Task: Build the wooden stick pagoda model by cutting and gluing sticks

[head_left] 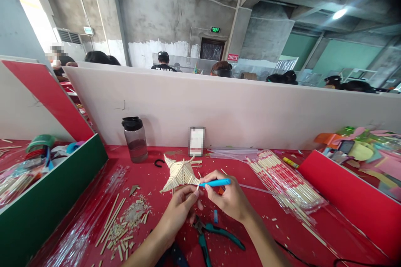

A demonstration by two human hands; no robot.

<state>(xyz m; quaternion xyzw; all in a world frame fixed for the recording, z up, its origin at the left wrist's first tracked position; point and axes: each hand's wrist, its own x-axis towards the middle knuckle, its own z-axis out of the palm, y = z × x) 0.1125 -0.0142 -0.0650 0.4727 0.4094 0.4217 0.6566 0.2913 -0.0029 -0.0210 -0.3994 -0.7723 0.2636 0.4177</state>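
A blue pen point(217, 182) is pinched between the thumb and fingers of my right hand point(230, 196), its tip pointing left. The pen tip meets a short pale stick point(198, 186) that my left hand point(181, 204) grips between thumb and forefinger. Just beyond my hands lies a star-shaped piece built of short wooden sticks point(181, 173); its near right point comes close to the pen tip. Below my hands, teal-handled cutting pliers point(203, 233) lie with the handles spread. A small blue pen cap point(216, 216) rests beside them on the red table.
Cut sticks point(109, 221) and shavings point(134, 212) litter the left side. A water bottle point(135, 139) stands against the white partition point(250, 108). Bagged sticks point(288, 179) lie right. A green-walled box point(62, 196) and a red-walled box point(351, 200) flank the workspace. People sit beyond the partition.
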